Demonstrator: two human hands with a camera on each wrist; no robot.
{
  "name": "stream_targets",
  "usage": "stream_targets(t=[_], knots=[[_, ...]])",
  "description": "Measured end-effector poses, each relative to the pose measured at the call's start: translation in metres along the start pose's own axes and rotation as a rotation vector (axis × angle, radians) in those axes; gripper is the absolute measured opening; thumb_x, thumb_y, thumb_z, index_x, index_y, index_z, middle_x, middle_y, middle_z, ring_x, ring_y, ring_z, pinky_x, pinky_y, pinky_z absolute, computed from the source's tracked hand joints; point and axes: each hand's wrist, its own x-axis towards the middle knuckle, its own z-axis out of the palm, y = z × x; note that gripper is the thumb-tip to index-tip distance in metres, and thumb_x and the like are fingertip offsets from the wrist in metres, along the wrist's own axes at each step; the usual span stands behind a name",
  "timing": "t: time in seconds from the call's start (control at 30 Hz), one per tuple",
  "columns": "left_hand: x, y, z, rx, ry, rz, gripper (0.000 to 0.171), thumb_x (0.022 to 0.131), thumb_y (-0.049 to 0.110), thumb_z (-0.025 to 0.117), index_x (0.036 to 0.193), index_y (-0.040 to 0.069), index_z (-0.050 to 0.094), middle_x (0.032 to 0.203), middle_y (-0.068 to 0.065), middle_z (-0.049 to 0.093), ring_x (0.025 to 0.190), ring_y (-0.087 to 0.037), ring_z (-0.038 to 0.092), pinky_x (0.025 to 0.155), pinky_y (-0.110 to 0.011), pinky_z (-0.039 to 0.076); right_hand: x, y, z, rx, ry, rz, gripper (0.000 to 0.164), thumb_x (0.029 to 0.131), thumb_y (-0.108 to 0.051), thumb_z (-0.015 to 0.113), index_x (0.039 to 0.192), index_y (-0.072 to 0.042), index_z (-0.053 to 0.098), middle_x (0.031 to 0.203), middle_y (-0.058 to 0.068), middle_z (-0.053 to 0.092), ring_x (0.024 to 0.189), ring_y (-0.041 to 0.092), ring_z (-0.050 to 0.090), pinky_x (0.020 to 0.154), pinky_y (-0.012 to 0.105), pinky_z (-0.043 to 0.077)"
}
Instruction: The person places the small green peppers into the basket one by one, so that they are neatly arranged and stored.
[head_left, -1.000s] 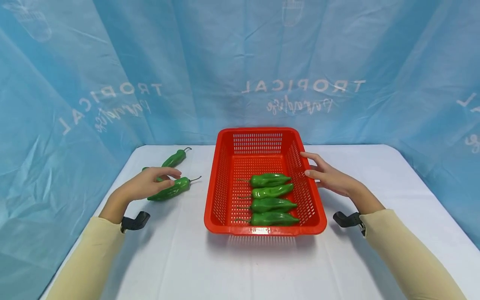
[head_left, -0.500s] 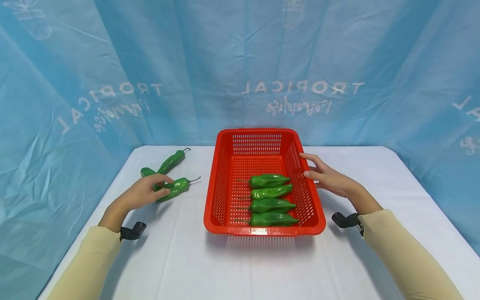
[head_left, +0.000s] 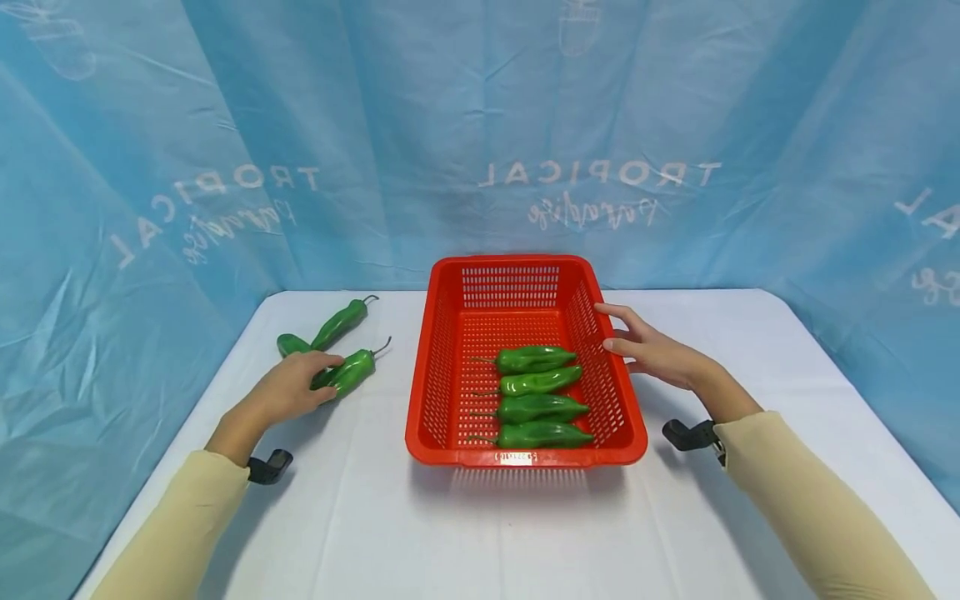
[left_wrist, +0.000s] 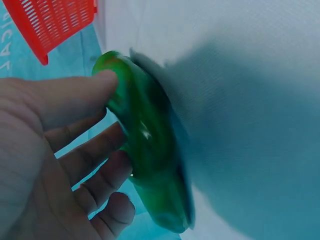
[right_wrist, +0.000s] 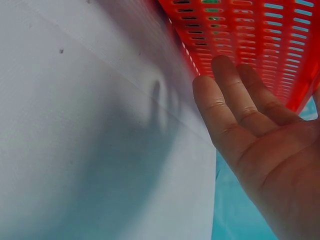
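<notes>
My left hand (head_left: pixel 288 389) pinches a green pepper (head_left: pixel 356 371) on the left of the table, its stem pointing back and right. In the left wrist view the thumb lies on one end of the pepper (left_wrist: pixel 155 135) and the fingers on its other side, over the white cloth. Two more green peppers (head_left: pixel 341 323) lie just behind this hand, one partly covered. My right hand (head_left: pixel 660 354) rests its thumb and forefinger at the right rim of a red plastic basket (head_left: pixel 420 367). Its other fingers (right_wrist: pixel 232 92) extend along the outside of the slotted wall.
Inside the basket, several green peppers (head_left: pixel 543 408) lie in a row, stems to the left, in the near half. White cloth (head_left: pixel 480 542) covers the table. A blue printed curtain (head_left: pixel 480 125) hangs close behind and along both sides.
My left hand has come down and closed its fingers on the near pepper, whose stem end has swung toward the back. The right hand has stayed at the basket rim.
</notes>
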Motion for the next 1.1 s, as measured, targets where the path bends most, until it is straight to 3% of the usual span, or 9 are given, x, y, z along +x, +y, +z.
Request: stream_targets(t=[0.17, 0.47, 0.7, 0.83, 0.9, 1.0, 1.1], knots=[[0.000, 0.000, 0.002, 0.018, -0.023, -0.018, 0.052, 0.088, 0.005, 0.068, 0.138, -0.001, 0.055, 0.136, -0.025, 0.058, 0.127, -0.047, 0.053, 0.102, -0.060, 0.045, 0.000, -0.001, 0.001, 0.005, -0.001, 0.001, 0.073, 0.102, -0.028, 0.052, 0.158, -0.026, 0.007, 0.156, 0.024, 0.031, 0.128, 0.031, 0.050, 0.094, 0.047, 0.056], [0.002, -0.002, 0.008, 0.033, -0.005, 0.023, 0.050, 0.087, 0.002, 0.068, 0.135, 0.000, 0.057, 0.135, -0.023, 0.060, 0.125, -0.045, 0.055, 0.102, -0.059, 0.046, -0.001, 0.000, 0.001, 0.000, -0.005, -0.010, 0.072, 0.102, -0.029, 0.051, 0.158, -0.025, 0.005, 0.156, 0.026, 0.030, 0.125, 0.029, 0.052, 0.094, 0.049, 0.056], [-0.004, 0.002, 0.005, -0.078, 0.023, 0.032, 0.037, 0.085, -0.007, 0.065, 0.122, 0.000, 0.066, 0.126, -0.022, 0.064, 0.123, -0.045, 0.056, 0.101, -0.059, 0.046, 0.000, -0.002, -0.001, 0.009, -0.015, -0.038, 0.071, 0.103, -0.027, 0.050, 0.158, -0.024, 0.006, 0.155, 0.027, 0.030, 0.120, 0.020, 0.056, 0.093, 0.046, 0.057], [-0.010, 0.003, 0.002, -0.149, 0.097, 0.046, 0.032, 0.085, -0.007, 0.066, 0.116, -0.002, 0.066, 0.126, -0.025, 0.062, 0.121, -0.047, 0.056, 0.099, -0.061, 0.046, 0.000, -0.001, -0.001, 0.009, -0.016, -0.041, 0.071, 0.102, -0.026, 0.050, 0.158, -0.023, 0.006, 0.155, 0.028, 0.030, 0.120, 0.020, 0.056, 0.093, 0.047, 0.057], [-0.013, 0.002, 0.001, -0.151, 0.163, 0.021, 0.030, 0.087, -0.004, 0.065, 0.118, -0.003, 0.066, 0.126, -0.026, 0.061, 0.118, -0.047, 0.056, 0.096, -0.061, 0.047, 0.000, -0.001, 0.000, 0.007, -0.015, -0.031, 0.071, 0.102, -0.027, 0.051, 0.158, -0.024, 0.007, 0.155, 0.027, 0.031, 0.122, 0.021, 0.055, 0.093, 0.047, 0.056], [-0.017, 0.002, -0.001, -0.080, 0.266, -0.054, 0.026, 0.091, 0.004, 0.063, 0.116, -0.002, 0.067, 0.122, -0.025, 0.062, 0.109, -0.045, 0.060, 0.087, -0.059, 0.049, 0.000, -0.001, 0.000, 0.005, -0.015, -0.020, 0.071, 0.102, -0.028, 0.052, 0.158, -0.025, 0.007, 0.155, 0.026, 0.032, 0.124, 0.024, 0.054, 0.094, 0.048, 0.056], [-0.018, 0.006, -0.003, -0.014, 0.296, -0.173, 0.024, 0.094, 0.012, 0.060, 0.113, 0.000, 0.067, 0.117, -0.024, 0.061, 0.096, -0.041, 0.063, 0.075, -0.054, 0.051, 0.000, -0.001, 0.000, 0.001, -0.012, -0.025, 0.071, 0.102, -0.027, 0.051, 0.158, -0.024, 0.007, 0.155, 0.027, 0.031, 0.125, 0.026, 0.053, 0.095, 0.049, 0.055]])
